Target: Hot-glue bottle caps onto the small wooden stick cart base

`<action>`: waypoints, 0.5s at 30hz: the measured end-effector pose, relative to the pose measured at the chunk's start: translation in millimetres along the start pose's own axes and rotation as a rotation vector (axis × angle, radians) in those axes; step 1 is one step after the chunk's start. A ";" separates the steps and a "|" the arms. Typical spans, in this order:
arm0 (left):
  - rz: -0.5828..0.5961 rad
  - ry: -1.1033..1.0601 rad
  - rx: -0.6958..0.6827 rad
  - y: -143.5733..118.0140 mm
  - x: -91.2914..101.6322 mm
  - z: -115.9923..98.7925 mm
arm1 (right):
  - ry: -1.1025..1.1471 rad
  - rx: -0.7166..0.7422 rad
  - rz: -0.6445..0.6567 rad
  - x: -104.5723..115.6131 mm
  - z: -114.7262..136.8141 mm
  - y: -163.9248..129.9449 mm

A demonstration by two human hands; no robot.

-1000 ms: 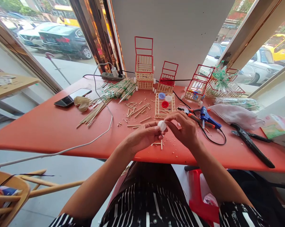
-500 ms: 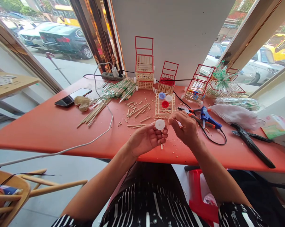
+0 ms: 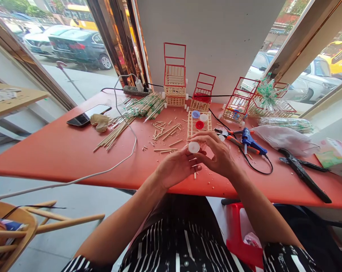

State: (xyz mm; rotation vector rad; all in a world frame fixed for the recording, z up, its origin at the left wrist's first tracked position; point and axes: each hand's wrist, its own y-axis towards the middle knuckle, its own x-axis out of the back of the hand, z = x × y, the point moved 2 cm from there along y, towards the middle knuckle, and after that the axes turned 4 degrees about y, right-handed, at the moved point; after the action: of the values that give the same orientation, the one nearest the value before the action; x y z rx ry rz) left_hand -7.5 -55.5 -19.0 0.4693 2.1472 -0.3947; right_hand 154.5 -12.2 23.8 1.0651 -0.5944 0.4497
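A white bottle cap (image 3: 193, 147) sits up at the fingertips, held just above the front part of the red table (image 3: 60, 151). The left hand (image 3: 176, 168) is closed on it from below, fingers curled under, with a short wooden stick (image 3: 194, 166) poking down past them. The right hand (image 3: 219, 155) arches over from the other side, fingertips touching the cap's far edge, pinching it together with the left.

Just behind the hands lies a flat stick-built tray (image 3: 198, 126) holding a red cap (image 3: 199, 125), a blue one and a white one. To its left, cut stick pieces (image 3: 167, 132) lie scattered, and beyond them a long bundle of bamboo skewers (image 3: 117, 132). To the right, a blue glue gun (image 3: 249, 139) with its black cord, then black shears (image 3: 301, 172). Along the wall stand small red-framed stick carts (image 3: 174, 81). Far left, a phone (image 3: 87, 115) lies face up.
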 end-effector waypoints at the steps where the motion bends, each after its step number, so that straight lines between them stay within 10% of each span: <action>1: 0.007 0.026 -0.002 0.8 0.5 0.2 | -0.016 -0.003 -0.009 0.5 -0.5 -0.4; 5: -0.061 0.207 -0.113 2.4 6.0 -3.4 | -0.127 0.002 -0.020 3.7 -2.7 -1.6; 11: -0.366 1.114 -0.870 -13.9 9.2 -19.4 | -0.247 -0.007 -0.015 8.1 -3.1 -1.3; 15: -0.344 1.601 -1.193 -21.2 4.0 -15.5 | -0.231 -0.024 0.005 6.9 -2.5 -1.8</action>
State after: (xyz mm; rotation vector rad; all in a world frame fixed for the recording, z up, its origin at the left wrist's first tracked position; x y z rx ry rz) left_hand -30.4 -66.5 -11.2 -0.5290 3.3029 1.5814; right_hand 161.4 -10.4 26.2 1.1005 -0.8048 0.3255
